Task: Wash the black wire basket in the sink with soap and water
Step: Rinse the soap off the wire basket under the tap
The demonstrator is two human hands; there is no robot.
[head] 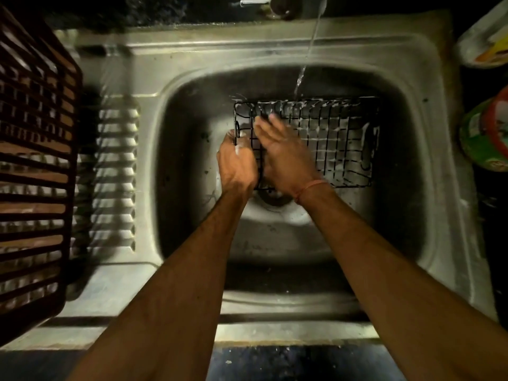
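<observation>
A black wire basket (324, 138) is sitting tilted inside the steel sink (428, 149), held above the drain (275, 198), with white soap suds clinging to its wires. The left hand (237, 160) is gripping the basket's left end, its fingers curling round the wire rim there. The right hand (277, 144) is lying flat against the wire grid just beside the left hand, fingers straight and somewhat blurred, pressing on the mesh and holding nothing; an orange thread (310, 188) is circling its wrist. A thin stream of water (305, 64) is falling from the tap (277, 6) at the back edge and landing on the basket's far rim. To the left of the basin, a dark brown slatted crate (35, 166) is standing over the ribbed draining board (115, 174). At the right edge, a green and red packet (483, 133) is lying beside the sink, with a white packet (483, 37) further back; their labels are too blurred to read.
</observation>
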